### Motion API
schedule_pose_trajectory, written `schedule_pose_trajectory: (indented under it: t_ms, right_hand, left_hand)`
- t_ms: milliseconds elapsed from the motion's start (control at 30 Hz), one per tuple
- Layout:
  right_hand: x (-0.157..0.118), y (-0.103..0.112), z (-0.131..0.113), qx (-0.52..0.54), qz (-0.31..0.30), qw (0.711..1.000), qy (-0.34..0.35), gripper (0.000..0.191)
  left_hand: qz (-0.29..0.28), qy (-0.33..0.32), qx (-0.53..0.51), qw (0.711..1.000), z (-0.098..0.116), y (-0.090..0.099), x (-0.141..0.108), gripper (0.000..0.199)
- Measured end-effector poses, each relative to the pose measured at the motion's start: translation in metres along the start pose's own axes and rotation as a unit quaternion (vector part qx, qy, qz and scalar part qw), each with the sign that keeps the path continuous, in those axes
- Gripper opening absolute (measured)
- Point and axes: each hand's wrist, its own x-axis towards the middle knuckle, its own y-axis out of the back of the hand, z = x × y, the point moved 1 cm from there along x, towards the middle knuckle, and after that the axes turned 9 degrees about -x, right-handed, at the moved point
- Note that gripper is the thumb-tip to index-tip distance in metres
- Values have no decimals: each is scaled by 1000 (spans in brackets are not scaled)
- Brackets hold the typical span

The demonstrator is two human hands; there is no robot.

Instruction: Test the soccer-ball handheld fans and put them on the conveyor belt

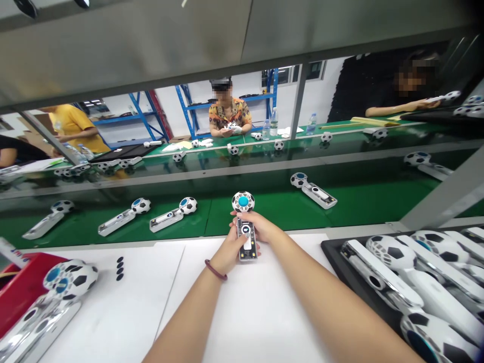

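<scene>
1. Nearest, two bare forearms are reaching forward across a white worktop (pixel 143 302); a dark red bracelet (pixel 216 271) is circling the left wrist.
2. At the worktop's near left corner, paired football-topped units (pixel 71 282) are lying against a red bin (pixel 34 267); four black discs (pixel 120 268) are forming a column farther along, nearer the far edge.
3. Along the worktop's right edge, a black tray (pixel 333 252) is carrying many more white units (pixel 393 252), closely packed, their ball ends pointing various ways.
4. At the middle of the worktop's far edge, both hands are holding one football-topped device (pixel 247 247); the left hand (pixel 230 247) is gripping its lower casing, thumb lying on the front; the right hand (pixel 260 226) is closing around the upper casing, just below the ball; the ball, with its blue disc, is pointing away.
5. Beyond that edge, a green belt (pixel 215 217) is running left to right; three similar devices (pixel 162 220) are resting left of the hands, two others (pixel 317 194) to the right.
6. Farther off, a green bench (pixel 340 130) is holding small footballs, bottles (pixel 274 121) and papers; a person in a patterned shirt (pixel 230 113) is handling a white item; blue shelving (pixel 192 107) is standing behind.
</scene>
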Motion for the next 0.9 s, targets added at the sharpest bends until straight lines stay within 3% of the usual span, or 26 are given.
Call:
schedule_pose_trajectory:
  t_ms: [133, 600, 900]
  right_hand:
    - [-2, -2, -1, 7, 3, 1000, -4, 29]
    - [-2, -1, 0, -9, -3, 1000, 3, 27]
    - [-3, -3, -2, -7, 6, 1000, -9, 24]
  left_hand:
    - [-23, 3, -7, 1000, 3, -3, -2, 64]
    - [-11, 9, -10, 1000, 2, -2, -1, 54]
    - [-24, 15, -9, 1000, 3, 0, -1, 67]
